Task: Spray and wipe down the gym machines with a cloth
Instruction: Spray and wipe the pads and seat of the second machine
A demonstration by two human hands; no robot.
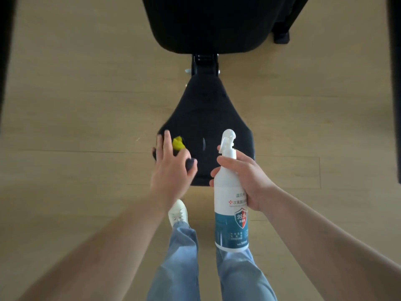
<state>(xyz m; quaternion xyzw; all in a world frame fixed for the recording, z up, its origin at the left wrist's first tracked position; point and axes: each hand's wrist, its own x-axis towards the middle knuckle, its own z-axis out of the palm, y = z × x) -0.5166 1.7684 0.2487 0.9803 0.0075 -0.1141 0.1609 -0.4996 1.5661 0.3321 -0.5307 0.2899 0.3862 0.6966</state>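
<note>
A black padded bench seat (208,118) lies below me, with the larger back pad (208,25) beyond it. My left hand (171,168) presses a dark cloth with a yellow patch (178,144) onto the seat's near left corner; its fingers curl round the bunched cloth. My right hand (245,179) grips a white spray bottle (231,192) with a blue label, upright, nozzle pointing away from me, just above the seat's near right edge.
Pale wooden floor (86,94) surrounds the bench. A black hinge bracket (205,64) joins the two pads. Dark machine uprights stand at the left edge (5,61) and right edge (393,83). My white shoe (178,212) and blue trouser legs are below my hands.
</note>
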